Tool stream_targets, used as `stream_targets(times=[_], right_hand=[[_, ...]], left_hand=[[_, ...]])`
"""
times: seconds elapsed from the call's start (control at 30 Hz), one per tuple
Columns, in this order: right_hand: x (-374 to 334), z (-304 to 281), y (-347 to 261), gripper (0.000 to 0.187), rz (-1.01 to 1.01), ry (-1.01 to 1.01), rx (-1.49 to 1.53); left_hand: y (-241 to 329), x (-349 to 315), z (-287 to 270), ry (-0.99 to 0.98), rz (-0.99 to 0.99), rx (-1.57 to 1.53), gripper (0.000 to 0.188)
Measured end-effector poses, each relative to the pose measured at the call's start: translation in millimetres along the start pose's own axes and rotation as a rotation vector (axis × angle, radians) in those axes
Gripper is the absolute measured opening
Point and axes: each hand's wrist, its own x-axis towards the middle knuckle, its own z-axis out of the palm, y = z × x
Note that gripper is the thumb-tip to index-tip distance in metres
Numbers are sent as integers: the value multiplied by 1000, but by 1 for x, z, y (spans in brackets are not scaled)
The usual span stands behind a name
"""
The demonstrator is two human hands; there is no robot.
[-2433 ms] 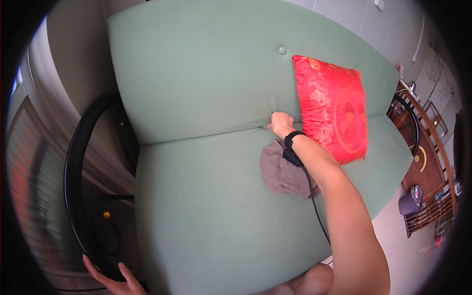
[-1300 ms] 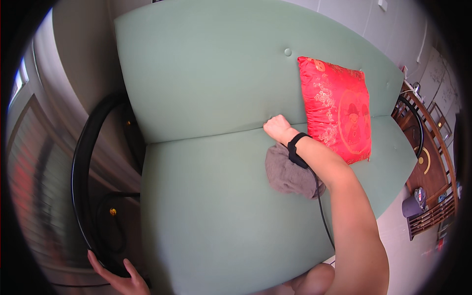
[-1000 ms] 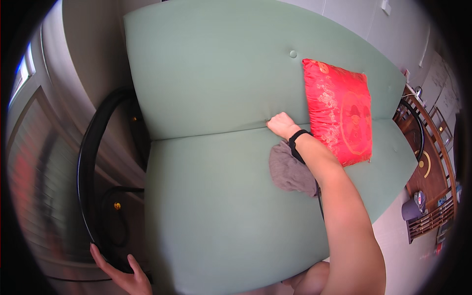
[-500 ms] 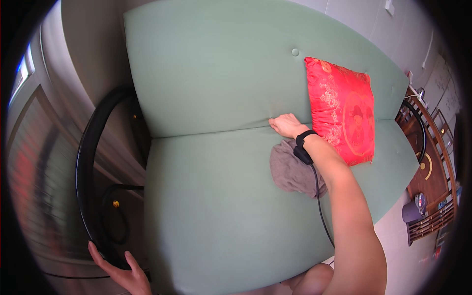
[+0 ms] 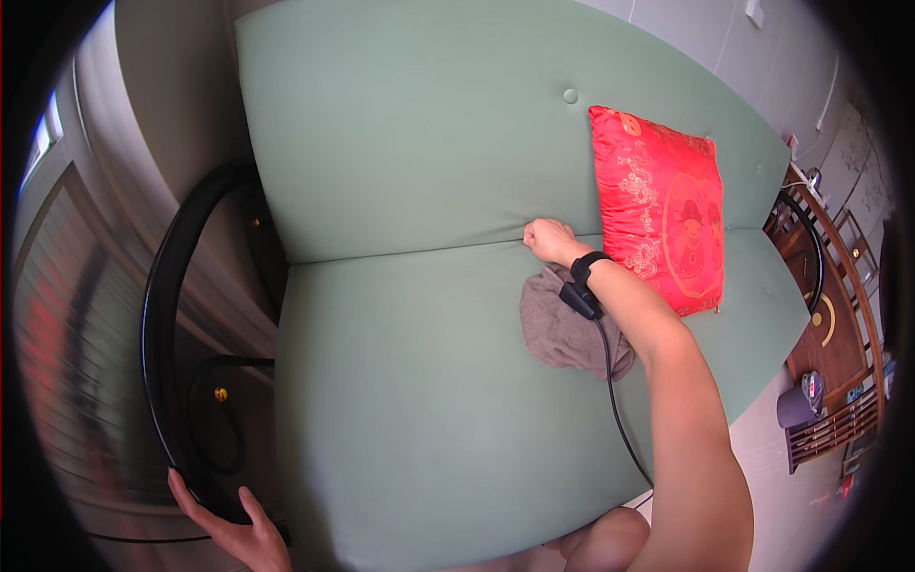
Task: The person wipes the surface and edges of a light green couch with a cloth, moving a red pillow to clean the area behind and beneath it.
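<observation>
Right hand (image 5: 550,240), curled tighter than moments ago, keeps its work at a pale-green padded sofa (image 5: 410,381), any hold hidden; crumpled grey-brown cloth (image 5: 558,334) lies just below. Left hand (image 5: 246,536) spreads beside a curved black armrest (image 5: 160,315).

Green sofa (image 5: 410,381) (slightly puckered), curved black armrest (image 5: 160,296)

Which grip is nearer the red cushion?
Right. The right grip is curled at the green sofa's seat-back crease, just left of the red cushion; the left grip is far lower left, at the black armrest.
</observation>
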Motion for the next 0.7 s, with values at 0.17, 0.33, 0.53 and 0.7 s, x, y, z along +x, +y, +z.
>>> stream_targets(times=[0.17, 0.33, 0.53, 0.7], right_hand=[[6, 5, 2, 9, 99, -40, 85], [4, 7, -8, 8, 147, -15, 75], [2, 15, 8, 12, 93, 121, 3], [-10, -18, -5, 17, 215, -316, 879]], left_hand=[[3, 0, 1, -6, -15, -11, 70], [3, 1, -3, 5, -6, -1, 69], [1, 1, 1, 0, 31, -13, 69], [2, 2, -1, 14, 26, -1, 69]])
